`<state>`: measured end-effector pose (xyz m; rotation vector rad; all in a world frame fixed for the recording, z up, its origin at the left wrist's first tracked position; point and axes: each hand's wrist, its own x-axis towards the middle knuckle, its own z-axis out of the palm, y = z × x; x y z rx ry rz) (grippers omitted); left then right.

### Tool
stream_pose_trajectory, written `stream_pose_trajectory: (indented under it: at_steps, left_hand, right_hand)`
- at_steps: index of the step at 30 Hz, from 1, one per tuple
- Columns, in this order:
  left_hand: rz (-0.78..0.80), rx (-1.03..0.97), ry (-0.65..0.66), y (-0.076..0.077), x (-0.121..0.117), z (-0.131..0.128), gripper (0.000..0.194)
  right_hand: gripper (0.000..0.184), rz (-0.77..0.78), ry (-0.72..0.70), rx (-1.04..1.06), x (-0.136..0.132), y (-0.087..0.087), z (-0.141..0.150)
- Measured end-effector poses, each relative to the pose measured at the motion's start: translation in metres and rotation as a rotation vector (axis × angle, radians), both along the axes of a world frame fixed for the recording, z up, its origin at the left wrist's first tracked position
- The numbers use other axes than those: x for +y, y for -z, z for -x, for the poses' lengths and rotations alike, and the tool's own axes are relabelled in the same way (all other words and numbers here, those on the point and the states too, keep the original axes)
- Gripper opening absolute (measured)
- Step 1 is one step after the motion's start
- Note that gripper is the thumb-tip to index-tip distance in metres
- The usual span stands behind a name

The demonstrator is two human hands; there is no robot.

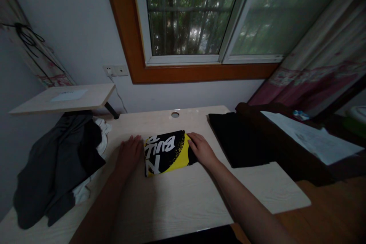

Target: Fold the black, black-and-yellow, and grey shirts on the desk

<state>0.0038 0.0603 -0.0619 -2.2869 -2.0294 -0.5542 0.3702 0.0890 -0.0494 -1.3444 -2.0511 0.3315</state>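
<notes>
A folded T-shirt (166,150), black and yellow with white lettering, lies as a compact rectangle in the middle of the desk. My left hand (130,154) rests flat on the desktop, its fingers stretched out just beside the shirt's left edge. At the opposite edge my right hand (201,148) lies with extended fingers touching the shirt, not wrapped round it. Farther right, a flat folded black garment (240,139) sits on the desk. To the left is a loose heap of grey and black clothes (57,164) with some white cloth (102,135) under it.
The pale wooden desk (183,202) has a round cable hole (175,114) near its back edge. A raised shelf (94,97) overhangs the clothes heap. Beyond the right side stands dark furniture (257,118) with a white sheet (311,137) on it. A window (194,19) is behind.
</notes>
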Motion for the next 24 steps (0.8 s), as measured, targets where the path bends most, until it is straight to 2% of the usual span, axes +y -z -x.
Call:
stream_pose_trajectory:
  at_steps: [4,8,15,24]
  left_hand:
    - [-0.018,-0.073,0.078,-0.0010,0.0015,-0.0024,0.048]
    - [-0.039,-0.033,0.153,-0.0015,0.0005,-0.0064,0.046]
    - [-0.015,0.028,0.144,-0.0002,0.0013,-0.0069,0.045]
    - [-0.030,-0.019,0.147,0.0011,0.0029,-0.0053,0.043]
  right_hand:
    - [0.038,0.004,-0.002,0.024,-0.0016,-0.0020,0.0007]
    - [0.035,0.009,0.010,0.046,-0.0020,-0.0046,0.0008]
    - [0.033,0.022,0.007,0.059,-0.0011,-0.0053,0.0004]
    - [0.034,0.021,0.008,0.059,-0.0024,-0.0073,0.0015]
